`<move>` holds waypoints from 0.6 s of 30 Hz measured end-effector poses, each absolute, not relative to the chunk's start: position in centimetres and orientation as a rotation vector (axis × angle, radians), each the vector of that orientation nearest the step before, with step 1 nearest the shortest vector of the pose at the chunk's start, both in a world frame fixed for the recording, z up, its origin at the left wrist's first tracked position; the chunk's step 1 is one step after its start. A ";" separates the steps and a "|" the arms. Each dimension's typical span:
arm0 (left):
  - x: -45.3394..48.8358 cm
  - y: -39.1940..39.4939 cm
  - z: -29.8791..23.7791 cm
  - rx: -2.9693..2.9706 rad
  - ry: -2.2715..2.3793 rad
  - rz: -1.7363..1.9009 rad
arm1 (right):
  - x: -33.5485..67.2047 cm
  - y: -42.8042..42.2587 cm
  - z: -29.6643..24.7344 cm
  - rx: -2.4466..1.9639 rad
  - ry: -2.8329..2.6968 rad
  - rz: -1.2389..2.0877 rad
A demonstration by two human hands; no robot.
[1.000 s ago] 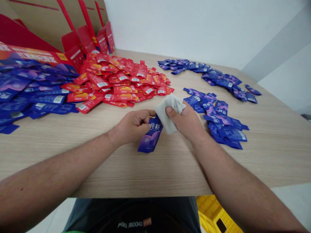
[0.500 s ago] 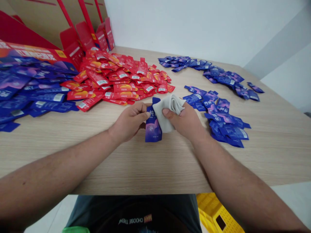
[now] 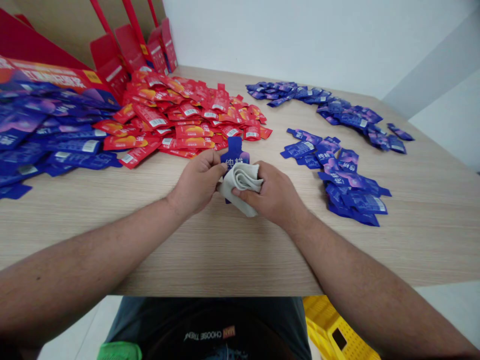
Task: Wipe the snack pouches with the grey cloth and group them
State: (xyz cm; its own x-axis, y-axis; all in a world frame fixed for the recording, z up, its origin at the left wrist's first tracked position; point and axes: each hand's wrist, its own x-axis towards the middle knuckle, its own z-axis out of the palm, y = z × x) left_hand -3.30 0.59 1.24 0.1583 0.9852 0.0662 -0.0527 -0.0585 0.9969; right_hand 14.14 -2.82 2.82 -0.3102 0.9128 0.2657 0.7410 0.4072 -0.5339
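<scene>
Both grips' fingers clamp: your left hand (image 3: 198, 182), a flat blue pouch (image 3: 235, 147); right hand (image 3: 279, 196), folded pale-grey cloth (image 3: 237, 194). Best press lightly.

Two hands, one left hand (image 3: 197, 182) and one right hand (image 3: 279, 195); one cloth (image 3: 242, 187); one held packet (image 3: 235, 147), blue; one table (image 3: 210, 260); one heap of red packets (image 3: 183, 110); three groups of blue packets (image 3: 67, 130), one at left, two at right. Overlap within these piles prevents an exact packet count.
</scene>
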 end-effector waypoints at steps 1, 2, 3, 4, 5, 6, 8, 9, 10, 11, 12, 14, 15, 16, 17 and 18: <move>-3.3 0.5 1.3 1.280 1.022 1.172 | 14.1 -2.9 2.7 -1.394 -2.170 0.421; -3.3 0.5 1.4 1.273 1.023 1.189 | 14.0 -2.9 2.7 -1.368 -2.218 0.423; -3.2 0.5 1.5 1.268 1.029 1.205 | 14.0 -3.0 2.6 -1.344 -2.250 0.421; -3.2 0.5 1.5 1.263 1.037 1.207 | 14.0 -3.0 2.6 -1.340 -2.243 0.412; -3.2 0.5 1.6 1.248 1.043 1.204 | 14.0 -3.0 2.7 -1.360 -2.195 0.400; -3.2 0.5 1.6 1.228 1.045 1.201 | 14.0 -2.9 2.7 -1.388 -2.132 0.392; -3.2 0.6 1.5 1.205 1.041 1.196 | 14.2 -2.9 2.9 -1.400 -2.080 0.408; -3.2 0.6 1.5 1.206 1.037 1.195 | 14.3 -2.8 3.0 -1.382 -2.098 0.420; -3.2 0.6 1.5 1.209 1.034 1.197 | 14.3 -2.8 3.0 -1.364 -2.119 0.424; -3.2 0.6 1.6 1.208 1.033 1.201 | 14.4 -2.7 3.0 -1.357 -2.117 0.417; -3.2 0.6 1.6 1.200 1.031 1.203 | 14.4 -2.7 3.0 -1.363 -2.096 0.410; -3.2 0.6 1.7 1.170 1.030 1.200 | 14.4 -2.7 2.9 -1.373 -2.069 0.423; -3.2 0.6 1.8 1.156 1.028 1.198 | 14.3 -2.7 2.8 -1.367 -2.093 0.442; -3.1 0.6 1.9 1.144 1.025 1.200 | 14.3 -2.7 2.7 -1.354 -2.141 0.462; -3.2 0.6 2.0 1.131 1.017 1.205 | 14.2 -2.7 2.7 -1.342 -2.195 0.481; -3.2 0.6 2.0 1.115 1.008 1.214 | 14.2 -2.7 2.8 -1.338 -2.240 0.498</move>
State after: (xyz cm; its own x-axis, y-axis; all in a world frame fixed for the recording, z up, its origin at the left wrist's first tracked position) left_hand -3.17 0.58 2.00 0.0977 0.9952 0.0026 -0.1804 0.0152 0.9835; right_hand 14.17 -2.67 2.76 -0.4061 0.8881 0.2151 0.7132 0.4552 -0.5330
